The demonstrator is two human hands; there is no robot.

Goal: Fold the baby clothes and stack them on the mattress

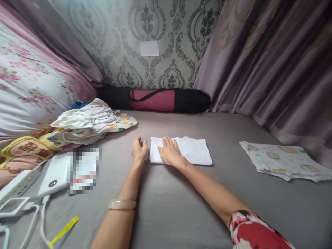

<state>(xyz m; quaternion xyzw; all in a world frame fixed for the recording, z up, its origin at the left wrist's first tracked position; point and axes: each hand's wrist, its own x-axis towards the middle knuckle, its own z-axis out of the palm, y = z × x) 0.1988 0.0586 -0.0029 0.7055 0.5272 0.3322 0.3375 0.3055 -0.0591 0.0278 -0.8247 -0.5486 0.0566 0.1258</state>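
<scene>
A folded white cloth (195, 151) lies flat on the grey sheet (166, 204) in front of me. My right hand (169, 151) rests palm down on its left part, fingers stretched out. Just off the cloth's left edge is my left hand (140, 150), loosely curled with a gap between thumb and fingers. Nothing shows in it, though part of its fingers is hidden. Over to the right lies another folded cloth (284, 160), white with a printed pattern.
At the left are a heap of crumpled clothes (88, 119), a white power bank (57, 174) with cables, a power strip (20, 185) and a yellow strip (63, 231). A black and maroon long bag (153, 100) lies along the wall. Curtains (259, 58) hang at the right.
</scene>
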